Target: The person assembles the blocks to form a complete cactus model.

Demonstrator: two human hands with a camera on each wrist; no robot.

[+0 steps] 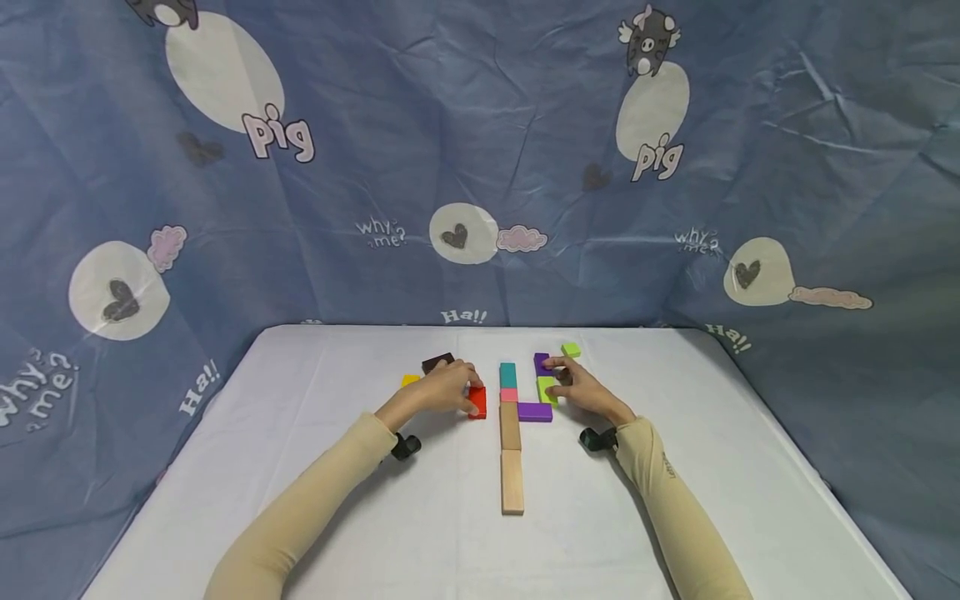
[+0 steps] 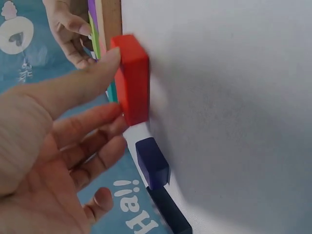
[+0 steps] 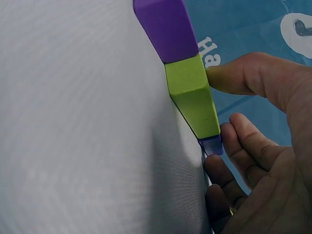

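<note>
My left hand (image 1: 447, 387) holds a red block (image 1: 477, 403) by its two ends, thumb near and index finger far; the left wrist view shows the same red block (image 2: 132, 80) standing on the white cloth. My right hand (image 1: 585, 390) has its thumb on a lime green block (image 1: 546, 389) and its index finger by a purple block (image 1: 541, 363) behind it. Between the hands runs a column: a teal block (image 1: 507, 375), a pink block (image 1: 509, 395) and two wooden blocks (image 1: 510, 427). A longer purple block (image 1: 535, 412) juts right from the column.
Beyond my left hand lie a black block (image 1: 437, 362) and a yellow block (image 1: 410, 380), partly hidden. A navy block (image 2: 153, 163) shows in the left wrist view. A small green block (image 1: 571, 350) sits at the back right. A blue printed curtain (image 1: 480, 167) hangs behind the table.
</note>
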